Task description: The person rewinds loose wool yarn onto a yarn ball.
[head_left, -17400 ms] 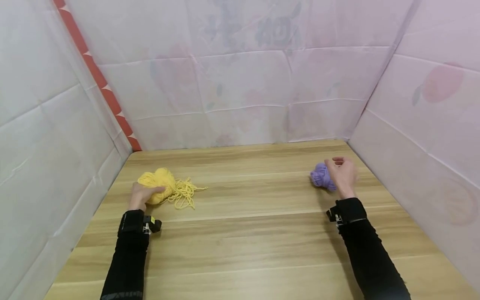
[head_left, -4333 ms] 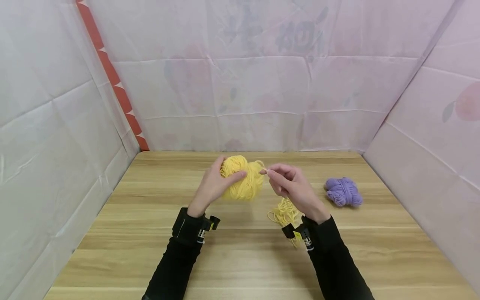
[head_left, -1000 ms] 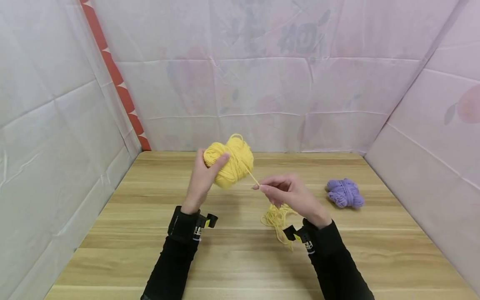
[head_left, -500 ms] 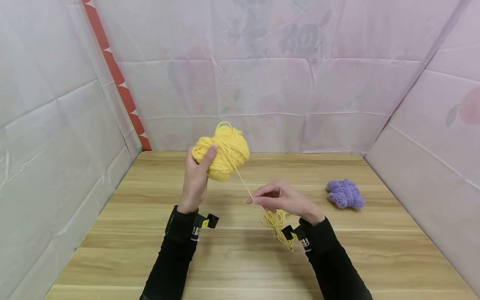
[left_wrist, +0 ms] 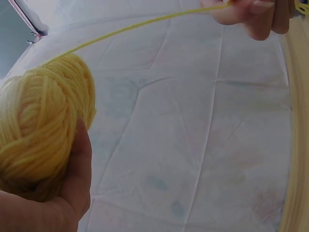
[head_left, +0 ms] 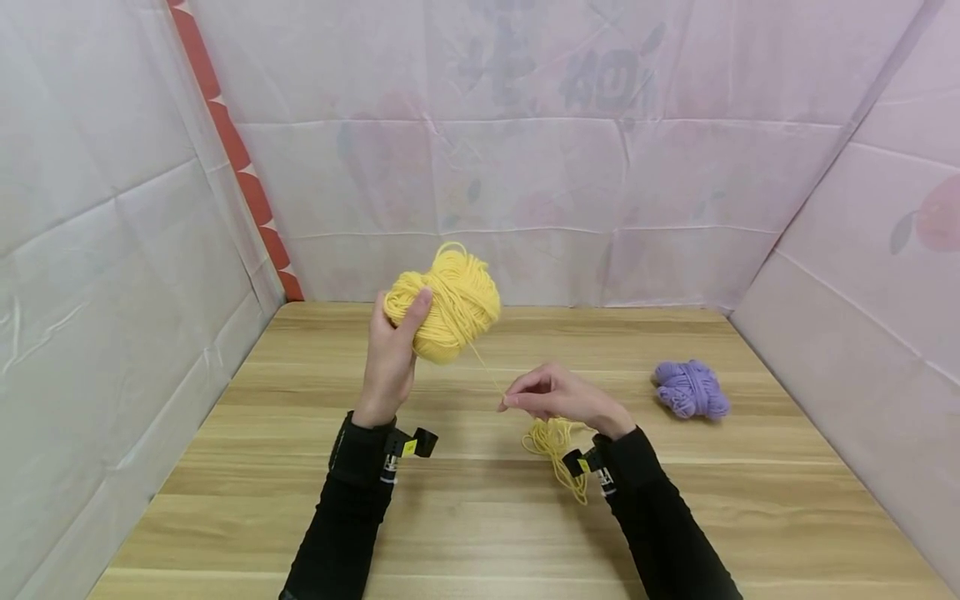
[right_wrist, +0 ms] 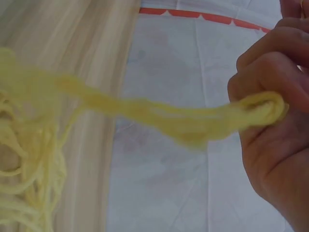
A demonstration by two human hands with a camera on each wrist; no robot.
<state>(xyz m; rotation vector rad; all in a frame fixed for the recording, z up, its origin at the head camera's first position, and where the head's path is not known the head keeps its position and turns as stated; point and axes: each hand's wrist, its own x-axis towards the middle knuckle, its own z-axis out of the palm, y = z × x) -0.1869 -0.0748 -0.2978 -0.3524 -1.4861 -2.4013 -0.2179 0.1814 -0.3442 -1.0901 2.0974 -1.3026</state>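
Observation:
My left hand grips a ball of yellow yarn above the table, thumb across its near side. In the left wrist view the yarn ball fills the left edge. A single strand runs from it to my right hand, which pinches it between thumb and fingertips, lower and to the right. Loose yellow yarn lies on the table under the right wrist. In the right wrist view, blurred yellow strands stretch from my curled right fingers toward the loose heap.
A purple yarn skein lies on the wooden table, right of my right hand. Pale sheets hang as walls at the back, left and right. A red scalloped strip runs down the back left corner.
Earlier the yellow ball lay at the left of the table; it is now held up at centre. Over the last second it rose left while my right hand dropped, lengthening the strand between them.

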